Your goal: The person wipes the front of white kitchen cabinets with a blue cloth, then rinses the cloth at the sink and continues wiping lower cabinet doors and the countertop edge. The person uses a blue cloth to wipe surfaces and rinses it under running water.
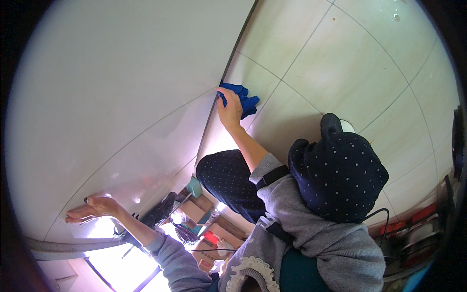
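My right hand (pixel 230 109) is closed around a crumpled blue cloth (pixel 248 100). It presses the cloth into the corner where a glossy pale wall (pixel 127 65) meets the tiled floor (pixel 310 51). A thin dark line (pixel 239 38) runs along that joint. Farther down the picture, my left hand (pixel 93 210) lies at the wall's surface, fingers stretched out and holding nothing; whether the whole palm touches is hard to tell. My two knees, in dark dotted trousers (pixel 343 179), are bent in a crouch beside the wall.
Cardboard boxes (pixel 215 233), a coiled cable (pixel 186 233) and a black bag (pixel 160 211) stand behind me at the bottom. A bright window (pixel 124 270) glares at lower left. Red and dark items (pixel 419 230) line the lower right. Small spots (pixel 396 17) mark the floor.
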{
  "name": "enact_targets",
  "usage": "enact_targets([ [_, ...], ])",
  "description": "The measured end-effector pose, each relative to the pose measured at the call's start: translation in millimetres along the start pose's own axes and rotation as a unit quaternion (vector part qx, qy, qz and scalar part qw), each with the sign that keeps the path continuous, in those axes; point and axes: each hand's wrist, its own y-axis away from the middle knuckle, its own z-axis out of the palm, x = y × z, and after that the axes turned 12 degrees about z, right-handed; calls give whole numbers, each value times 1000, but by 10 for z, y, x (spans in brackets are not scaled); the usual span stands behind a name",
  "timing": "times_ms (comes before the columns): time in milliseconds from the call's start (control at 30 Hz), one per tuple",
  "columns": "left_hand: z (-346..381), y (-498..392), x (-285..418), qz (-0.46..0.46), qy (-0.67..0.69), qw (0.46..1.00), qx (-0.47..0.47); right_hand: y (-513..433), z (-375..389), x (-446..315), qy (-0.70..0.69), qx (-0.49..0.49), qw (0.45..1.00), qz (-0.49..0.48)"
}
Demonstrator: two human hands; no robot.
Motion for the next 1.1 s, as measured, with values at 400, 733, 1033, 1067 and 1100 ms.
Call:
enact_targets([
  [400,8,3,16,-11,-3,1000,3,-42,-37,-42,42,-5,999,-32],
  [733,11,-6,31,-14,4,1000,10,-6,99,186,-68,-24,991,115],
  [1033,45,28,-17,-15,1,1000,15,59,228,239,-140,-46,961,236],
  [1067,44,26,-15,-14,1,1000,13,65,222,237,-144,-48,957,248],
  [1100,42,23,-15,-13,0,1000,11,77,219,235,-136,-62,944,293],
])
